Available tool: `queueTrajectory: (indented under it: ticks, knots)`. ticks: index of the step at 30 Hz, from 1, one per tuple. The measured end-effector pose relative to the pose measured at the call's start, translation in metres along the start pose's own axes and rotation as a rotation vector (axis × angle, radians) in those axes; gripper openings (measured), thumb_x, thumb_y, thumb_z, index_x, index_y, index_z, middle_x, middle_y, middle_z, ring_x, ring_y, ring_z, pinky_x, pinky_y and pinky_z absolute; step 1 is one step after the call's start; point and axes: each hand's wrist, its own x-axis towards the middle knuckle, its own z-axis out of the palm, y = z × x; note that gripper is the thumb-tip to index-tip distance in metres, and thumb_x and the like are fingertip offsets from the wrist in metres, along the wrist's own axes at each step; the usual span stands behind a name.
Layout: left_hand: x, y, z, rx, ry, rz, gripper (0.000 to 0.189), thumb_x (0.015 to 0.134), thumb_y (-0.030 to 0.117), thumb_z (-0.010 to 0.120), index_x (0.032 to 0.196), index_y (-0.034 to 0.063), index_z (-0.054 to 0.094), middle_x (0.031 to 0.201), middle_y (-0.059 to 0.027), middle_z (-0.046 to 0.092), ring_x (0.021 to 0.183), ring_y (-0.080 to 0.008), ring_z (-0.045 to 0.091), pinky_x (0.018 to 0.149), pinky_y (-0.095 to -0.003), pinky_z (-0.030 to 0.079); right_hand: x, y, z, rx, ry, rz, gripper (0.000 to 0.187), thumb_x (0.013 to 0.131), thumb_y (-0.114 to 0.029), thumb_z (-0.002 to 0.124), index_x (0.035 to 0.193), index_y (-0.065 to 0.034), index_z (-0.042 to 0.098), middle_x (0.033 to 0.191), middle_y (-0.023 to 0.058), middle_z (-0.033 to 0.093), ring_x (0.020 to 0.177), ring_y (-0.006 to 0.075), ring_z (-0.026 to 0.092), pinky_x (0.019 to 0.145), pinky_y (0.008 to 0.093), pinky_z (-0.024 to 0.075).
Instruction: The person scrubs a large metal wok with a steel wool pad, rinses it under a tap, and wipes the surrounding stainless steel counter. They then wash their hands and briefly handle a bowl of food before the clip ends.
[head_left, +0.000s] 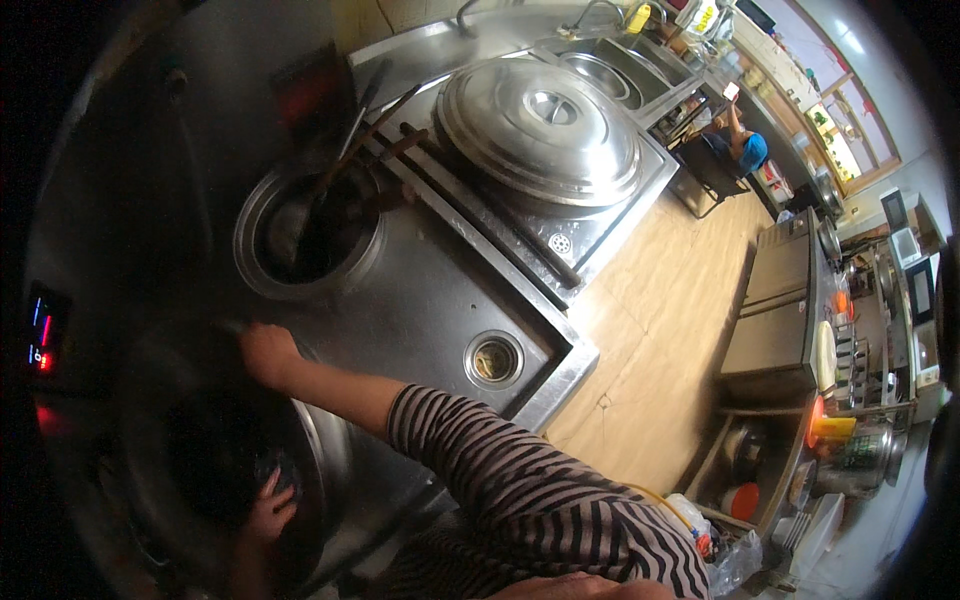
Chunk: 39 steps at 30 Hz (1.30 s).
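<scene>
A large dark wok (202, 442) sits in the steel cooking range, much of it lost in shadow. My right hand (270, 356) is closed at its far rim; the fingertips are hidden in the dark. Low in the wok, my left hand (270, 510) has its fingers on a small dark, crumpled, glinting thing (279, 474), too dim to name surely. Beyond my right hand a round metal pot (251, 262) is set in the range top, with long-handled utensils (330, 176) leaning in it. A drain hole (493, 360) with scraps in it lies right of my forearm.
A wide domed steel lid (540, 135) covers the neighbouring burner, beside a long dark bar (510, 217). Sinks (607, 71) stand farther back. A person in a blue cap (752, 152) sits on a chair, holding up a phone. Counters with kitchenware (772, 300) line the right, across the tiled floor (637, 337).
</scene>
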Motion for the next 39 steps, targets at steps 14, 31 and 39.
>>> queueTrajectory:
  ticks: [14, 31, 39]
  knots:
    - [0.142, -0.093, -0.084, 0.394, 0.778, -0.511, 0.053, 0.091, 0.031, 0.048, 0.139, 0.0122, 0.033, 0.146, -0.0139, 0.025, 0.132, -0.0308, 0.027, 0.108, -0.0440, 0.023, -0.001, 0.011, 0.008, -0.222, -0.124, -0.088, 0.019, 0.086, -0.021, 0.051, 0.083, -0.0099, 0.066, 0.086, 0.0098, 0.065, 0.077, 0.0231, 0.063, 0.065, 0.0363, 0.0523]
    - [-0.048, -0.106, -0.142, 0.962, 0.162, -0.726, 0.061, 0.080, 0.054, 0.057, 0.135, 0.0371, 0.038, 0.152, -0.0037, 0.003, 0.136, -0.0430, 0.002, 0.096, -0.0753, 0.005, 0.014, 0.009, 0.015, -0.285, -0.028, -0.065, 0.014, 0.080, -0.015, 0.052, 0.086, -0.0061, 0.061, 0.087, 0.0174, 0.063, 0.077, 0.0366, 0.063, 0.066, 0.0446, 0.0520]
    - [0.145, -0.050, -0.146, 0.458, 0.586, -0.302, 0.062, 0.079, 0.042, 0.061, 0.136, 0.0321, 0.038, 0.152, -0.0083, 0.001, 0.137, -0.0403, -0.001, 0.109, -0.0558, 0.010, 0.014, 0.018, 0.020, -0.357, 0.005, -0.145, 0.016, 0.080, -0.017, 0.051, 0.089, -0.0084, 0.061, 0.086, 0.0170, 0.063, 0.077, 0.0361, 0.062, 0.067, 0.0449, 0.0507]
